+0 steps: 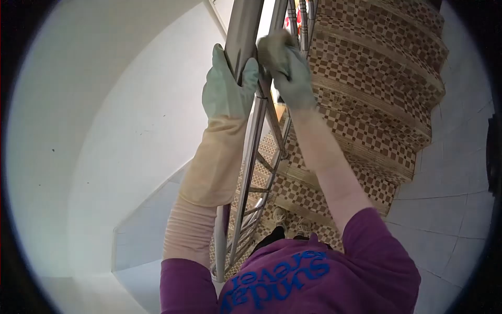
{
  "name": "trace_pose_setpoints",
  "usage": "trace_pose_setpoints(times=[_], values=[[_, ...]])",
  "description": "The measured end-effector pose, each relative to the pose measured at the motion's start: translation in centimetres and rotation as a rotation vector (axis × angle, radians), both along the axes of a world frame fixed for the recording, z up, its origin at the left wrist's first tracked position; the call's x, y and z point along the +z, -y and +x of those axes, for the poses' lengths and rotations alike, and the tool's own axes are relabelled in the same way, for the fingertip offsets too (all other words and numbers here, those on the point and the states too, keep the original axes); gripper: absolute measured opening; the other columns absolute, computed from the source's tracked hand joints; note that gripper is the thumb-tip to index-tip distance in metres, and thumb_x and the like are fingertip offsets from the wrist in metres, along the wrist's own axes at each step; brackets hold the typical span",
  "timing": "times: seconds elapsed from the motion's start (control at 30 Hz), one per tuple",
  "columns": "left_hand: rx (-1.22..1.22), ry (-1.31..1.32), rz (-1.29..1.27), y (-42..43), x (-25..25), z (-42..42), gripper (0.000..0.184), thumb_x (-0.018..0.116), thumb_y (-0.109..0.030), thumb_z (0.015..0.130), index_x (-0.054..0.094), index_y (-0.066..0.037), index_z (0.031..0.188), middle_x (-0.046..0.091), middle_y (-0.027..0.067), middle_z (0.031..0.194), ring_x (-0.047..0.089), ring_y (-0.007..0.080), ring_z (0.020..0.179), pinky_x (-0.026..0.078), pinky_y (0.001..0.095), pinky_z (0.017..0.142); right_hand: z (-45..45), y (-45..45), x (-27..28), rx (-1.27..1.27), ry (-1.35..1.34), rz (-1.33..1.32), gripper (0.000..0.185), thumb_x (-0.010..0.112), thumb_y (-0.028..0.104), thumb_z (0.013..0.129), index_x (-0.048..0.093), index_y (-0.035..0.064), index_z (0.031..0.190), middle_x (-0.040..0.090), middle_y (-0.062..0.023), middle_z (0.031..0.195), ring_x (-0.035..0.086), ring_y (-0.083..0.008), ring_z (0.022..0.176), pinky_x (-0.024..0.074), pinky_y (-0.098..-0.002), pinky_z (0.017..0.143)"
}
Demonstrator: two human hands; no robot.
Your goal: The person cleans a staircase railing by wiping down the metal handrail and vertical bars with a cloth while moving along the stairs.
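Our gloved left hand (pixel 228 93) straddles the metal handrail (pixel 243 31) before us, thumb and fingers spread along its sides, probably for steadiness. Slightly farther, our right hand (pixel 293 78) curls beside the rail, too blurred to tell what its fingers pinch.

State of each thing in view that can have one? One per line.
left hand: gloved, clasped around the handrail
right hand: gloved, curled, blurred; grip unclear
handrail: held
left glove: worn, creased
purple top: worn
shoes: worn
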State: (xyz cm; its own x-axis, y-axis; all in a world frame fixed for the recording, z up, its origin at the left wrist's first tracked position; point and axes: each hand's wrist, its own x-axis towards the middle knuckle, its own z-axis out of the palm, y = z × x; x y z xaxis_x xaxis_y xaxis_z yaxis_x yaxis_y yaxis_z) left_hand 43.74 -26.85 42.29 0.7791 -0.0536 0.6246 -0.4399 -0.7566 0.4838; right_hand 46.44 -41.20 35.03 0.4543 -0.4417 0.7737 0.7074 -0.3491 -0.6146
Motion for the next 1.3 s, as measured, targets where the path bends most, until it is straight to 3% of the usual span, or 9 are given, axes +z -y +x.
trace_pose_setpoints(times=[0.1, 0.17, 0.33, 0.67, 0.8, 0.97, 1.1, 1.17, 1.3], values=[[-0.012, -0.037, -0.001, 0.1, 0.6, -0.3, 0.077, 0.066, -0.044, 0.093, 0.041, 0.009, 0.142, 0.058, 0.03, 0.13, 0.059, 0.0426, 0.119, 0.049, 0.0428, 0.098, 3.6, 0.0, -1.5, 0.09, -0.091, -0.3, 0.018, 0.06, 0.004, 0.094, 0.065, 0.0009, 0.111, 0.066, -0.0079, 0.11, 0.066, -0.0195, 0.1, 0.0549, -0.0338, 0.086], [-0.009, -0.009, -0.017, -0.1, 0.4, -0.2, 0.078, 0.065, -0.046, 0.093, 0.04, 0.009, 0.143, 0.059, 0.0303, 0.128, 0.059, 0.0434, 0.118, 0.049, 0.0431, 0.098, 2.9, 0.0, -2.0, 0.818, -0.304, 0.396, 0.018, 0.06, 0.006, 0.096, 0.067, 0.0072, 0.113, 0.068, -0.0057, 0.108, 0.066, -0.0176, 0.1, 0.0551, -0.0319, 0.084], [0.019, -0.04, 0.016, 0.2, 0.7, -0.4, 0.077, 0.064, -0.045, 0.093, 0.04, 0.008, 0.143, 0.058, 0.0303, 0.13, 0.058, 0.0432, 0.12, 0.048, 0.0434, 0.1, -0.2, 0.6, -18.3, 0.16, -0.547, -0.469, 0.021, 0.055, 0.019, 0.102, 0.067, 0.0018, 0.104, 0.062, -0.006, 0.084, 0.062, -0.0135, 0.079, 0.0505, -0.0303, 0.069], [0.06, 0.092, 0.124, -0.2, -0.5, 0.9, 0.079, 0.063, -0.048, 0.092, 0.04, 0.007, 0.144, 0.065, 0.0299, 0.112, 0.067, 0.0434, 0.097, 0.055, 0.047, 0.082, 0.9, -1.2, -2.5, 0.414, -0.145, 0.242, 0.038, 0.067, 0.018, 0.092, 0.056, 0.0001, 0.124, 0.062, -0.0108, 0.112, 0.061, -0.0242, 0.1, 0.0483, -0.0377, 0.091], [0.051, 0.136, 0.11, -0.2, -0.7, 0.9, 0.078, 0.063, -0.048, 0.093, 0.039, 0.007, 0.144, 0.064, 0.0302, 0.113, 0.066, 0.0437, 0.099, 0.054, 0.047, 0.083, 1.1, -5.0, -6.3, -0.276, -0.002, -0.077, 0.023, 0.064, 0.014, 0.091, 0.067, 0.0008, 0.11, 0.062, -0.0133, 0.117, 0.061, -0.0306, 0.105, 0.0476, -0.0433, 0.095], [0.022, 0.01, 0.066, -0.1, 0.1, 0.4, 0.08, 0.062, -0.049, 0.093, 0.038, 0.008, 0.144, 0.064, 0.0318, 0.115, 0.065, 0.0447, 0.102, 0.053, 0.0471, 0.087, -2.1, -5.3, -22.4, 0.247, -0.789, 0.489, 0.041, 0.059, 0.006, 0.094, 0.053, 0.0027, 0.135, 0.06, -0.011, 0.126, 0.059, -0.0259, 0.114, 0.0452, -0.0321, 0.101], [0.004, -0.004, 0.072, -0.3, -0.1, 0.5, 0.081, 0.062, -0.051, 0.093, 0.039, 0.008, 0.143, 0.063, 0.0322, 0.116, 0.065, 0.0446, 0.102, 0.053, 0.0474, 0.087, -1.4, -4.4, -29.5, 0.509, -0.323, 0.888, 0.025, 0.046, 0.02, 0.106, 0.052, 0.0054, 0.126, 0.061, 0.0001, 0.103, 0.062, -0.0102, 0.081, 0.0465, -0.0194, 0.06], [0.015, 0.134, 0.103, -0.4, -0.7, 0.8, 0.083, 0.062, -0.053, 0.092, 0.04, 0.009, 0.142, 0.063, 0.0322, 0.116, 0.065, 0.0451, 0.102, 0.053, 0.0476, 0.087, -7.7, -2.9, -10.7, 0.553, -0.818, 0.901, 0.023, 0.043, 0.024, 0.108, 0.053, 0.0069, 0.119, 0.057, 0.0014, 0.088, 0.06, -0.008, 0.075, 0.0444, -0.0186, 0.058], [0.02, 0.132, 0.098, -0.5, -0.8, 0.9, 0.084, 0.062, -0.053, 0.092, 0.04, 0.009, 0.143, 0.063, 0.0324, 0.116, 0.065, 0.0456, 0.102, 0.053, 0.0471, 0.087, -2.1, -5.0, -11.3, 0.624, -0.691, 0.765, 0.04, 0.039, 0.04, 0.108, 0.053, 0.0062, 0.122, 0.06, -0.0021, 0.086, 0.061, -0.0099, 0.077, 0.0493, -0.0222, 0.064]])
